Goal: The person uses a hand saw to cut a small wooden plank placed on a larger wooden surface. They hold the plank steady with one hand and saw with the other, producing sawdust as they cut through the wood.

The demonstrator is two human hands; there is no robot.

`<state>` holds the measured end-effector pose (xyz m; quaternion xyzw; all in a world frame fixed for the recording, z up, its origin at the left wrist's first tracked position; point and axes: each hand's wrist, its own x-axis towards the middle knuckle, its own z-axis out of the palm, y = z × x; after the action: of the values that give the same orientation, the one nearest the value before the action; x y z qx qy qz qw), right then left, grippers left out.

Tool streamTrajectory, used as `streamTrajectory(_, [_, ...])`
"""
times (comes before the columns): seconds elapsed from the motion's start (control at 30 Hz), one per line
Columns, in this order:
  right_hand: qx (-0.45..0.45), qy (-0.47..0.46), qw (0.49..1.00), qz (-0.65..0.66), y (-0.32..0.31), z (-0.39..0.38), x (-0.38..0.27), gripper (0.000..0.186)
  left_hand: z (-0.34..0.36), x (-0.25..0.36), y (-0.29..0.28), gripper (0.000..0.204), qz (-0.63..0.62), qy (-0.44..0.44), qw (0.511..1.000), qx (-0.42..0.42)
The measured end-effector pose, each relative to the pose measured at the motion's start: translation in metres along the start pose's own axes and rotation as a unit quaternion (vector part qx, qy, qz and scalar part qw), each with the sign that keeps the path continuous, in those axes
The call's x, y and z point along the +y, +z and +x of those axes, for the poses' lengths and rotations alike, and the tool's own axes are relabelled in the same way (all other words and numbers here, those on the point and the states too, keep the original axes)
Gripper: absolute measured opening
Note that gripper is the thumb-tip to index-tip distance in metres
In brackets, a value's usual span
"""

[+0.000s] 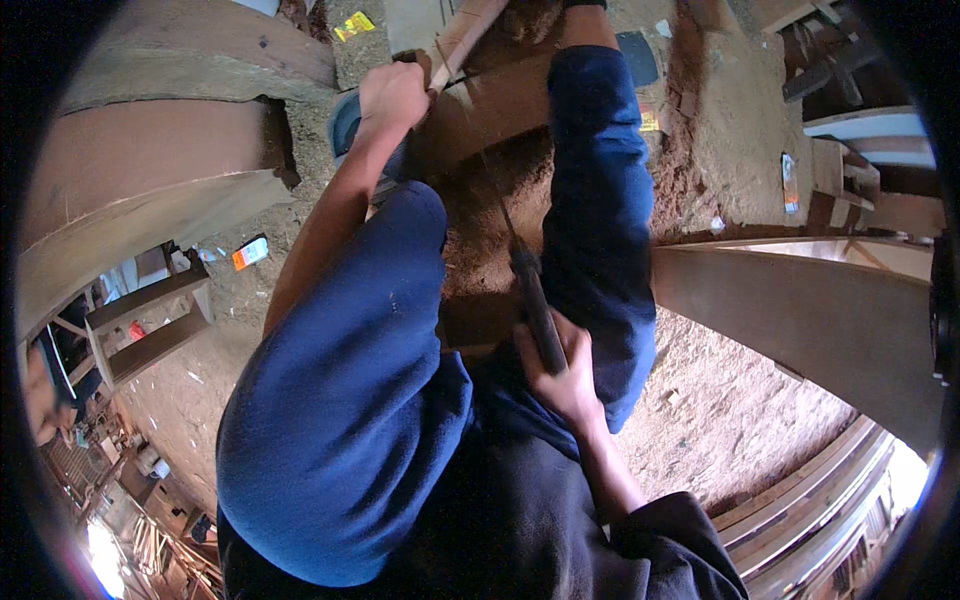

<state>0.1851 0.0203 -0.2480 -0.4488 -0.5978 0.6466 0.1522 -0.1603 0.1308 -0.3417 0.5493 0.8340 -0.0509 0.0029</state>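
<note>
My right hand (562, 372) is wrapped round the dark straight handle of a handsaw (540, 312), low between my thighs. The saw's narrow blade (492, 175) runs away from me and upward, its far part blurred, toward a pale wooden strip (468, 38). At the far end of my bent left leg, my left hand (392, 98) is closed at the strip's near end and presses it down. A wide curved board (500, 105) lies under the strip and blade. Whether the teeth touch the wood is too blurred to tell.
Large planks (180, 150) stand at the left, and a long board (800, 320) spans the right. Brown sawdust (490, 215) covers the ground between my legs. A small wooden frame (150, 325) sits at left; stacked slats (810, 500) lie lower right.
</note>
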Motion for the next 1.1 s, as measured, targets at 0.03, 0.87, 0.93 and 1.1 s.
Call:
streamTrajectory(0.03, [0.010, -0.033, 0.999, 0.007, 0.003, 0.013, 0.007, 0.011, -0.001, 0.004, -0.001, 0.021, -0.003, 0.002, 1.000, -0.012])
streamTrajectory(0.87, [-0.040, -0.004, 0.997, -0.063, -0.008, -0.014, 0.009, 0.014, -0.001, 0.005, -0.007, 0.037, 0.023, -0.003, 0.999, -0.037])
streamTrajectory(0.93, [-0.076, -0.008, 0.994, -0.082, -0.008, -0.013, 0.004, 0.016, -0.005, 0.005, -0.006, 0.023, 0.015, 0.015, 0.998, -0.061])
streamTrajectory(1.1, [0.002, 0.014, 1.000, 0.002, 0.005, -0.020, 0.002, 0.014, -0.002, 0.007, -0.014, 0.025, 0.027, 0.013, 0.997, -0.069])
